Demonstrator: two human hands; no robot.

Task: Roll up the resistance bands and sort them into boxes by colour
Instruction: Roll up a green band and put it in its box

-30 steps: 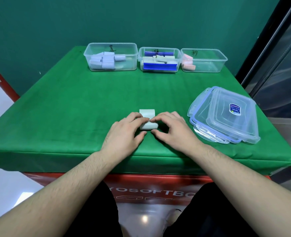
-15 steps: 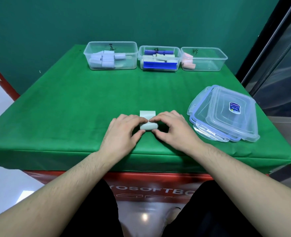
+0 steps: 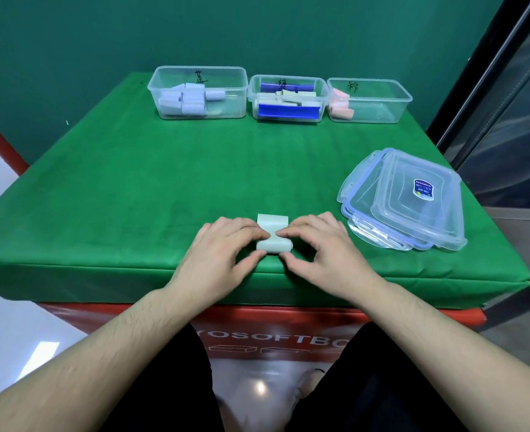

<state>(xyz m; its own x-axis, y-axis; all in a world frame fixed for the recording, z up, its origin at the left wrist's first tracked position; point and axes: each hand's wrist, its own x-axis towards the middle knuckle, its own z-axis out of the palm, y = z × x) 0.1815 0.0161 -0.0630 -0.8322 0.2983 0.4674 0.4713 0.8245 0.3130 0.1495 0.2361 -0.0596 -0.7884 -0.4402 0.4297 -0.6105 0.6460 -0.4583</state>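
So the pale green band (image 3: 273,233) is sitting near the front edge of the bench (image 3: 107,194), mostly rolled, with a short flat tail poking out on the far side. The roll's long axis runs left-right, straight across between both hands, so neither one is really nearer; it's dead centre. Left hand (image 3: 217,254) has its fingers curled over the top of the roll and the thumb tucked in at the near side, and the right hand (image 3: 322,247) mirrors that, fingertips meeting the left's on top. Both are pinching it, not flat or relaxed. Since the tail lies away from the body, I'd guess the roll has to go forward, away from the hands, to eat up that last bit. Well beyond, at the back of the bench, are three clear boxes: left box (image 3: 198,92) with pale lilac rolls, middle box (image 3: 287,98) with pale and dark blue stuff, right box (image 3: 369,99) with pink rolls. Can't read the scribbled labels. A stack of lids (image 3: 407,201) sits off to the right, near the right hand but not touching.
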